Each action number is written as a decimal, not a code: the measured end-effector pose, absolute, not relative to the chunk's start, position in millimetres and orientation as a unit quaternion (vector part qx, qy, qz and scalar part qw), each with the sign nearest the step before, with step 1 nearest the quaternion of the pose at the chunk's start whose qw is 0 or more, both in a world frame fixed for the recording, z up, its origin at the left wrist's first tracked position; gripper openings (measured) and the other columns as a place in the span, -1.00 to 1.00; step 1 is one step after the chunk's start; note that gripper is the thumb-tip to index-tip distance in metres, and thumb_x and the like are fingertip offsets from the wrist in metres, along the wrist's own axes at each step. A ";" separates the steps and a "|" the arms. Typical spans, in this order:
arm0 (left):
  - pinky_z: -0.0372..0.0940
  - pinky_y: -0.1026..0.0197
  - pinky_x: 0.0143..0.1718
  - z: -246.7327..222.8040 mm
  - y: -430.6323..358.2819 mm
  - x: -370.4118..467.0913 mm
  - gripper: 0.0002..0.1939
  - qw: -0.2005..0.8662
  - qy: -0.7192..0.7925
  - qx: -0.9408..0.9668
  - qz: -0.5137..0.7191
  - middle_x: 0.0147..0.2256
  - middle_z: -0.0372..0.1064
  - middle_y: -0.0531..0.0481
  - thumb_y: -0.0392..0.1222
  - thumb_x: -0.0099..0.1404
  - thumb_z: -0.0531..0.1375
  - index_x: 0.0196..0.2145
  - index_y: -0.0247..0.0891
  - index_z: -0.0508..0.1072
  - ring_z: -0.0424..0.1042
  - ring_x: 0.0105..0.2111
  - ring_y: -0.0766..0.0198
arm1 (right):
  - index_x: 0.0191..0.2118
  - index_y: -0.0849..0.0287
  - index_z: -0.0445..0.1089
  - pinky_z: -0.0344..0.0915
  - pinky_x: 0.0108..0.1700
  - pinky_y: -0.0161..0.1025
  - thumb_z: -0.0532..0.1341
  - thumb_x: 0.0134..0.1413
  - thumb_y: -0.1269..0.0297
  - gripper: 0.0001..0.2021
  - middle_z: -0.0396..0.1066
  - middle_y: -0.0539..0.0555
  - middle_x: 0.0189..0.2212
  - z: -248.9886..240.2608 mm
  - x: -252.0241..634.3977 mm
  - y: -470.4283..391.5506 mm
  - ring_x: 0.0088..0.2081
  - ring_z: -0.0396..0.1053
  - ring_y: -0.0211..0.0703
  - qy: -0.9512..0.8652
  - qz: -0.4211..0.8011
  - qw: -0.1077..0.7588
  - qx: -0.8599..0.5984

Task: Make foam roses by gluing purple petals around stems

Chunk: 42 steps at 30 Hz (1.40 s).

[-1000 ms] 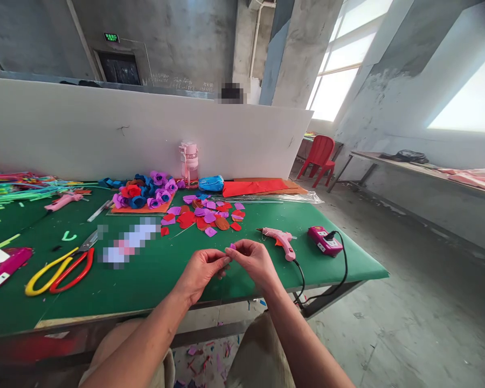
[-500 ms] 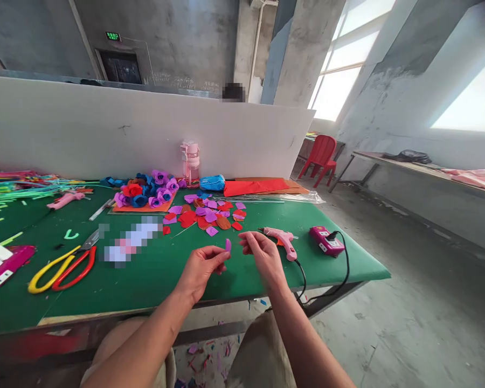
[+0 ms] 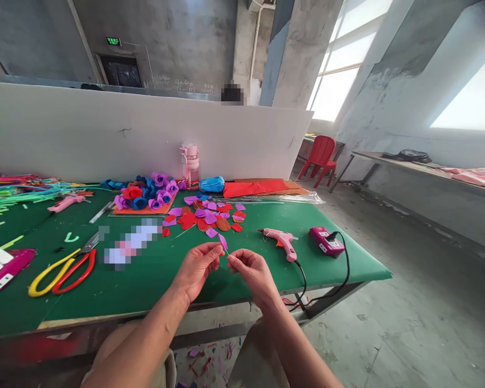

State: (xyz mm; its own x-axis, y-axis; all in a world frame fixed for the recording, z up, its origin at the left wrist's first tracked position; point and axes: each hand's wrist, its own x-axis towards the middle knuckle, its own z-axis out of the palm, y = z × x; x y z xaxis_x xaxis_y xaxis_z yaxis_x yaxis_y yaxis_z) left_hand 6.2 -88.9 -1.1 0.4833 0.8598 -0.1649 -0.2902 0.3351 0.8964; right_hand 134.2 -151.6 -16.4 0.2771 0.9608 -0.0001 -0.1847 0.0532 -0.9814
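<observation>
My left hand (image 3: 200, 267) pinches a small purple paper petal (image 3: 223, 242) between thumb and fingertips, holding it upright above the front of the table. Close on its right, my right hand (image 3: 250, 269) is closed in a pinch at the petal's lower end. A thin pale line shows there, too small to name. Behind the hands lies a spread of loose red, purple and brown petals (image 3: 188, 220). A pink glue gun (image 3: 281, 238) rests on its side to the right of my right hand.
Scissors (image 3: 75, 269) with yellow and red handles lie left on the green table (image 3: 137, 293). Finished paper flowers (image 3: 139, 202) sit on orange sheets further back. A pink bottle (image 3: 191, 164) stands by the white board. At right is a magenta power strip (image 3: 326, 241) with a black cord.
My right hand has moved left and down, from apart to right beside the left fingertips. The petal in my left hand now leans left and has shifted slightly left and up.
</observation>
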 end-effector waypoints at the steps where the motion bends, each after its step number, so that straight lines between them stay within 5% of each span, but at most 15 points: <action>1: 0.12 0.33 -0.51 -0.8 -87.5 5.0 -0.70 0.748 0.327 0.433 0.382 -0.49 0.36 0.03 -0.09 -0.06 0.35 -0.38 -0.33 0.52 0.19 -0.58 0.47 | -0.49 0.21 0.41 0.16 -0.42 -0.35 0.31 -0.13 0.13 -0.77 0.37 -0.01 -0.58 -16.2 135.0 -152.1 -0.51 0.25 -0.33 -0.380 0.460 0.620 -0.509; 17: 0.14 0.34 -0.43 -4.2 -87.6 6.9 -0.77 0.751 0.316 0.435 0.382 -0.45 0.42 -0.03 -0.20 -0.12 0.39 -0.47 -0.36 0.54 0.20 -0.53 0.47 | -0.50 0.26 0.38 0.13 -0.45 -0.40 0.34 -0.17 0.13 -0.73 0.36 -0.02 -0.58 -21.1 130.5 -154.6 -0.54 0.22 -0.39 -0.342 0.553 0.616 -0.446; 28: 0.11 0.34 -0.46 -4.7 -95.2 13.0 -0.80 0.752 0.267 0.440 0.412 -0.57 0.23 0.11 -0.15 0.01 0.32 -0.54 -0.33 0.41 0.17 -0.53 0.45 | -0.47 0.27 0.37 0.15 -0.46 -0.45 0.36 -0.17 0.18 -0.75 0.33 -0.04 -0.58 -27.8 120.6 -155.2 -0.56 0.22 -0.44 -0.280 0.611 0.640 -0.372; 36: 0.11 0.33 -0.42 -2.8 -89.1 8.8 -0.69 0.739 0.302 0.456 0.393 -0.44 0.36 0.03 -0.15 -0.06 0.36 -0.33 -0.34 0.53 0.17 -0.51 0.46 | -0.46 0.27 0.37 0.13 -0.49 -0.44 0.37 -0.16 0.20 -0.76 0.31 -0.05 -0.58 -34.3 124.5 -155.5 -0.58 0.21 -0.44 -0.259 0.631 0.642 -0.349; 42: 0.09 0.32 -0.44 -0.9 -86.0 4.4 -0.77 0.729 0.302 0.470 0.396 -0.52 0.32 0.04 -0.11 -0.02 0.34 -0.49 -0.36 0.52 0.15 -0.54 0.46 | -0.47 0.27 0.37 0.13 -0.50 -0.44 0.36 -0.16 0.20 -0.76 0.31 -0.04 -0.58 -37.0 125.0 -157.4 -0.58 0.20 -0.44 -0.265 0.630 0.632 -0.366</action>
State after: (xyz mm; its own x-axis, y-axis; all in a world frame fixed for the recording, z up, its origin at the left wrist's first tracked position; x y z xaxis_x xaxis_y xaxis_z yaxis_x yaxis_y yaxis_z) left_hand 4.4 -86.0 -0.9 0.5034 0.8614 -0.0680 -0.2938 0.2446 0.9240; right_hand 125.0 -157.4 -37.0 0.0667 0.9898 -0.1257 -0.6028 -0.0604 -0.7956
